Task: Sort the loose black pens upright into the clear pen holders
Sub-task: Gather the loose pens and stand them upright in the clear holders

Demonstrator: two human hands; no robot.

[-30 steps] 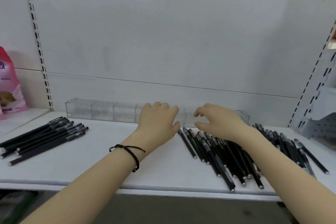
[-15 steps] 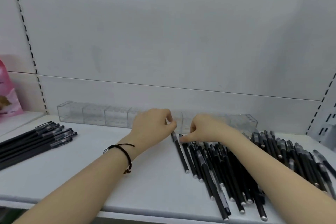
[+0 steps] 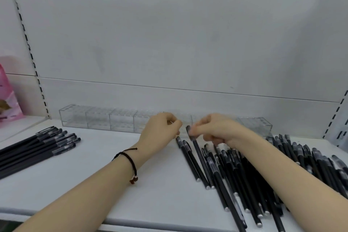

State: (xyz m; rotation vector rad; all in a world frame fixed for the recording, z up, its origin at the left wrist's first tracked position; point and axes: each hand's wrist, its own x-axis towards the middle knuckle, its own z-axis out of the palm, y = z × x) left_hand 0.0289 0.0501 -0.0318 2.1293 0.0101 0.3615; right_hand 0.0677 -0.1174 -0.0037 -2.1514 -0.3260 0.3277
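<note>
Here, in the head view, we see the right hand [image 3: 216, 130] pinching the far cap end of one black pen [image 3: 196, 147] between thumb and forefinger, that end raised just off the shelf [image 3: 94, 184]. Its long axis runs from the fingers back toward the front edge, where the tip still rests beside the middle pile [image 3: 235, 171]. The left hand [image 3: 160, 130] is curled, its fingertips at the far end of the leftmost pen [image 3: 186, 158]; we cannot tell whether it grips anything. The clear pen holders [image 3: 98, 120] stand in a row along the back edge, just beyond both hands, and look unfilled. We judge the right hand the nearer one: it must swing the pen upright and carry it slightly back into a slot. More pens lie near the left edge [image 3: 47, 143] and toward the right edge [image 3: 310, 156].
</note>
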